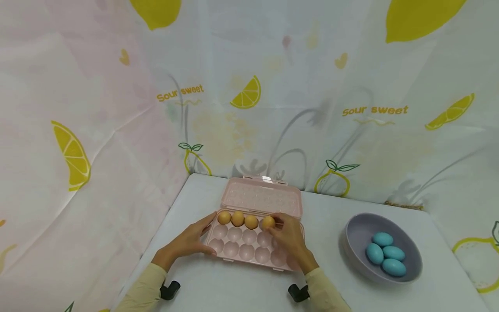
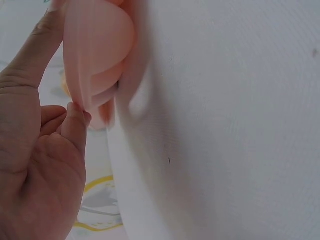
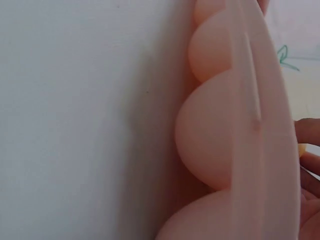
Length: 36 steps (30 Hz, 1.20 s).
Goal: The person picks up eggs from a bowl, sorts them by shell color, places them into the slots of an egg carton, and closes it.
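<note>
A pink plastic egg carton (image 1: 247, 252) lies with its lid (image 1: 262, 197) raised toward the wall. Three brown eggs (image 1: 238, 219) sit in the left part of its back row. Just right of them, my right hand (image 1: 289, 236) pinches another brown egg (image 1: 268, 222) at a back-row cup; whether it touches the cup cannot be told. My left hand (image 1: 187, 241) holds the carton by its left end, thumb near the front corner and fingers along the side. In the left wrist view, fingertips touch the pink rim (image 2: 80, 75). The right wrist view shows mainly the carton's underside cups (image 3: 210, 130).
To the right stands a grey-purple bowl (image 1: 352, 242) with several blue eggs (image 1: 393, 267) in it. All stands on a white table (image 1: 249, 290). A lemon-printed cloth (image 1: 273, 125) hangs behind and at the left. Black wrist mounts (image 1: 170, 290) sit at both cuffs.
</note>
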Tool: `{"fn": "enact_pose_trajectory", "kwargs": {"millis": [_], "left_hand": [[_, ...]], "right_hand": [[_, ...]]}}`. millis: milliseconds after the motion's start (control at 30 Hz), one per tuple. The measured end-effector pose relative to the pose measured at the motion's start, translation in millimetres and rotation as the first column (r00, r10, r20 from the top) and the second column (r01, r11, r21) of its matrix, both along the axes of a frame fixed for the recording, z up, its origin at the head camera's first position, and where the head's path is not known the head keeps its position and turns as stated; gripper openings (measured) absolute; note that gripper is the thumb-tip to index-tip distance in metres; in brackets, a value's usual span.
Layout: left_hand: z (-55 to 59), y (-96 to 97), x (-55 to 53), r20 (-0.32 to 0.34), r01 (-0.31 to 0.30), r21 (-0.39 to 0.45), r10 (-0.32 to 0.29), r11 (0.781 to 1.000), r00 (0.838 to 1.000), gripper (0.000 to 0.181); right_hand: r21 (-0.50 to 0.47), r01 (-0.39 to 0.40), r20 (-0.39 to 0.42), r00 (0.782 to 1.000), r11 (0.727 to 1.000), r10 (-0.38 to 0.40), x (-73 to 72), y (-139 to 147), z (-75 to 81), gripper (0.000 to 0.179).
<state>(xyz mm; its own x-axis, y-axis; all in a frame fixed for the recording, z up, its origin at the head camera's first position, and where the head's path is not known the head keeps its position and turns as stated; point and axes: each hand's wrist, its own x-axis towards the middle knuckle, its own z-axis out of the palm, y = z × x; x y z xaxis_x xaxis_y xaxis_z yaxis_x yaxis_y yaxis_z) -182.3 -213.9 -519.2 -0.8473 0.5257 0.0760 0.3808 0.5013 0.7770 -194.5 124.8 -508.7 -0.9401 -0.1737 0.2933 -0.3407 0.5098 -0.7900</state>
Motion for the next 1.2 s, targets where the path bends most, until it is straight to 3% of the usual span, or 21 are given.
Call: {"fn": "enact_pose_trajectory", "kwargs": {"millis": [300,633,1200], "left_hand": [[-0.3,1.1,-0.1,0.011,-0.007,0.007,0.007,1.000,1.000,0.125],[1.1,1.0,0.8,0.017,-0.003,0.023,0.003,1.000,1.000,0.125],[3.2,1.5,1.3,-0.003,-0.028,-0.030,0.028,0.999,1.000,0.125]], "right_hand": [[-0.003,-0.020,-0.002,1.000,1.000,0.020,-1.6,-5.4,-3.6,0.038],[0.038,0.028,-0.002,1.000,0.999,-0.028,-2.0,-10.6,-7.4,0.036],[0.067,0.067,0.014,0.998,0.996,-0.068,0.2,-12.5,-7.9,0.039]]}}
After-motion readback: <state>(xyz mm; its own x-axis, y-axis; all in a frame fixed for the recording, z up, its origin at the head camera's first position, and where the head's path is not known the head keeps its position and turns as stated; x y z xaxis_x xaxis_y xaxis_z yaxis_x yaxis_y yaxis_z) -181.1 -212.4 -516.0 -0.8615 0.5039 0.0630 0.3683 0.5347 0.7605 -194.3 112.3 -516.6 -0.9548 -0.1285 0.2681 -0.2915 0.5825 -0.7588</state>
